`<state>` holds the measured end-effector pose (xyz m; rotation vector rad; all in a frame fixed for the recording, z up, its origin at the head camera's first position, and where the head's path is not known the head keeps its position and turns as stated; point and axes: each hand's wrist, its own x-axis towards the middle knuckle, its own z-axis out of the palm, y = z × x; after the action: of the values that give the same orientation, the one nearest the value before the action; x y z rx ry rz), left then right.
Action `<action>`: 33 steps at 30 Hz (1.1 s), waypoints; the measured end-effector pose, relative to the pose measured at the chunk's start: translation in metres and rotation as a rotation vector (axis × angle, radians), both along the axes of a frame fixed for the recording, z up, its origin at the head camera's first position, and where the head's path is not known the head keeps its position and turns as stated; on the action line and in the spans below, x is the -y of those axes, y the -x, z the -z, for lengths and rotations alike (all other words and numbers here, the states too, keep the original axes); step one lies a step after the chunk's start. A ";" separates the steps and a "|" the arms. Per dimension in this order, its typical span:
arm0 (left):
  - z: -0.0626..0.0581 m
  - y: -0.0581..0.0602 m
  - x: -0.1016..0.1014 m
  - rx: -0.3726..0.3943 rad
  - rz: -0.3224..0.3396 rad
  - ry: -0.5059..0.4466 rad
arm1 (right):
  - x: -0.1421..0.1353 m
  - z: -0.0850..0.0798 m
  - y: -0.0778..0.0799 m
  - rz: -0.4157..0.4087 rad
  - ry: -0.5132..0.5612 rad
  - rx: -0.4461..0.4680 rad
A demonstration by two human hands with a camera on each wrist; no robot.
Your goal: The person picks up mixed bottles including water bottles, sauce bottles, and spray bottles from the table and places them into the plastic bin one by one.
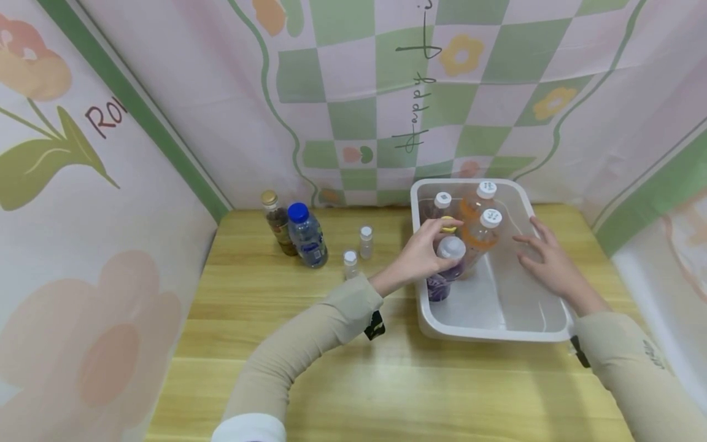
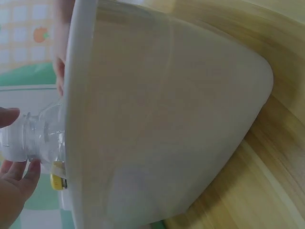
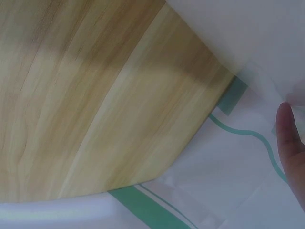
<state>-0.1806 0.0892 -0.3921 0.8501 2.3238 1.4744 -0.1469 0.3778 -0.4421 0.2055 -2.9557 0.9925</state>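
My left hand [image 1: 421, 253] pinched the purple bottle's [image 1: 439, 286] cap [image 1: 452, 247], seemingly settling it in the white tub [image 1: 497, 334]; right hand [image 1: 549, 261] splayed, release probably wanted steadiness.

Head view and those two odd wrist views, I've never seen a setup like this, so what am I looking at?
There's no machine: a person works bare-handed, so each grip is a hand. The wide picture comes from a camera on the head, looking forward and down. The other two come from a camera on each wrist, so they look tilted. On the table are a white tub, a blue-capped bottle, a brown bottle and two small bottles. The left grip holds a purple bottle by its cap, its lower part inside the tub among other bottles. The right grip is at the tub's right rim, with no bottle in it.
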 end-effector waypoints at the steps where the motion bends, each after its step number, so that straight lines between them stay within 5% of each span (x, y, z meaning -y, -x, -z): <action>1: 0.001 0.000 0.000 0.006 0.003 -0.003 | 0.000 0.000 0.000 0.000 -0.002 0.000; 16: 0.009 0.005 -0.003 0.100 0.004 -0.089 | -0.001 0.000 0.001 -0.004 -0.006 0.007; 33: 0.004 0.005 -0.005 0.169 0.047 -0.016 | -0.002 0.000 0.002 -0.005 -0.004 0.010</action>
<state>-0.1856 0.0947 -0.3966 0.7481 2.1586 1.4860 -0.1490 0.3797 -0.4422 0.2086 -2.9684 0.9912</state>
